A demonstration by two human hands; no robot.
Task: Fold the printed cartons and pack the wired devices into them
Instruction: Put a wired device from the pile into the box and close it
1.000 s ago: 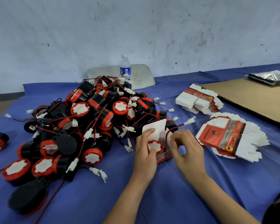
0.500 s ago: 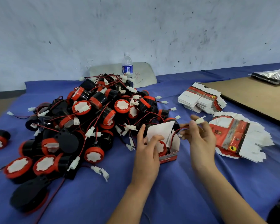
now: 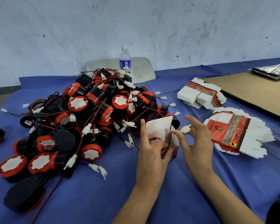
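An open folded carton (image 3: 162, 128), white inside with a red printed outside, stands on the blue cloth just right of centre. A red-and-black round device (image 3: 154, 141) sits inside it. My left hand (image 3: 149, 152) grips the carton's near side, thumb inside on the device. My right hand (image 3: 196, 143) holds the device's red wire and its white connector (image 3: 185, 129) at the carton's right edge. A big pile of wired devices (image 3: 87, 113) lies to the left.
Two stacks of flat printed cartons (image 3: 200, 96) (image 3: 238, 136) lie to the right. A brown cardboard sheet (image 3: 255, 92) and a silver bag (image 3: 271, 71) are at the far right. A water bottle (image 3: 125, 58) stands behind the pile by the wall.
My right hand lifted the wire and connector out to the right, then brought them back down to the carton's right edge. My left hand kept hold of the carton.
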